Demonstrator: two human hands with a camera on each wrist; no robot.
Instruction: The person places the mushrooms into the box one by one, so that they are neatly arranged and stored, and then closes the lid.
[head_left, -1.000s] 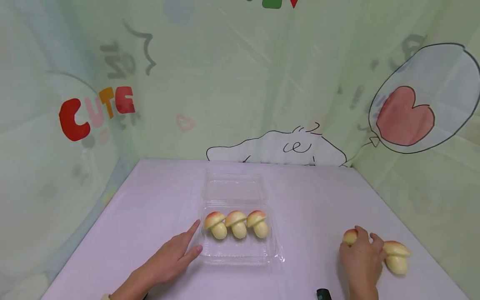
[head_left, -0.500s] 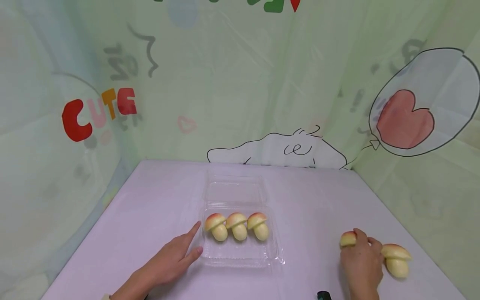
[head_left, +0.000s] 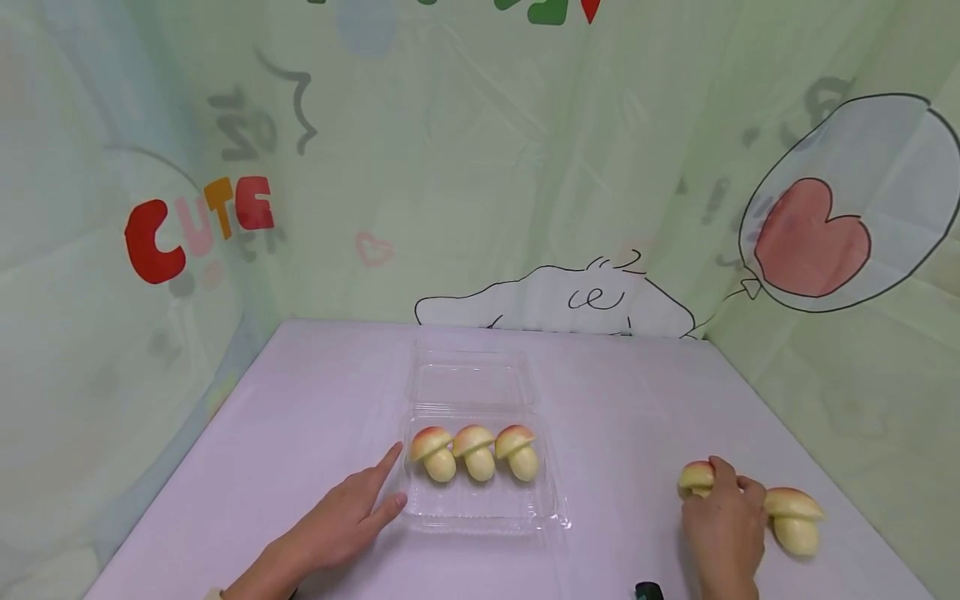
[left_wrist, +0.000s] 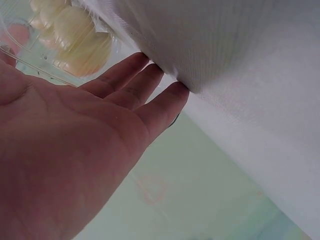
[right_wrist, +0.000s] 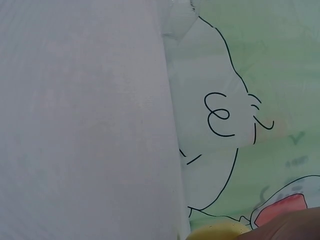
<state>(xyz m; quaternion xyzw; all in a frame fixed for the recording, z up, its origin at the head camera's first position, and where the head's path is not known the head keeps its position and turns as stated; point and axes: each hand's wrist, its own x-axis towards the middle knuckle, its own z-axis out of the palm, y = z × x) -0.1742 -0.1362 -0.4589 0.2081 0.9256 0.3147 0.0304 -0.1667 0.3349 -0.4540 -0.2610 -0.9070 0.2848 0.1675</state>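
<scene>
A clear plastic box (head_left: pixel 480 508) lies with its lid (head_left: pixel 472 385) folded back. Three toy mushrooms (head_left: pixel 478 452) with reddish-yellow caps lie side by side in it. At its left edge is my left hand (head_left: pixel 337 521), index finger and thumb extended; in the left wrist view its other fingertips touch the white tabletop. My right hand (head_left: pixel 722 529) grips another toy mushroom (head_left: pixel 696 476) at the right of the table, hiding most of its stem. In the right wrist view only a bit of yellow mushroom (right_wrist: pixel 217 231) and a finger (right_wrist: pixel 285 226) show.
One more toy mushroom (head_left: pixel 795 521) lies just right of my right hand. A dark cylindrical object (head_left: pixel 648 591) pokes in at the bottom edge. Printed curtains (head_left: pixel 480 167) enclose the table's back and sides.
The mushroom in my right hand has shifted slightly left, and more of its cap shows. My left hand stays beside the box. The head view has tilted up a little.
</scene>
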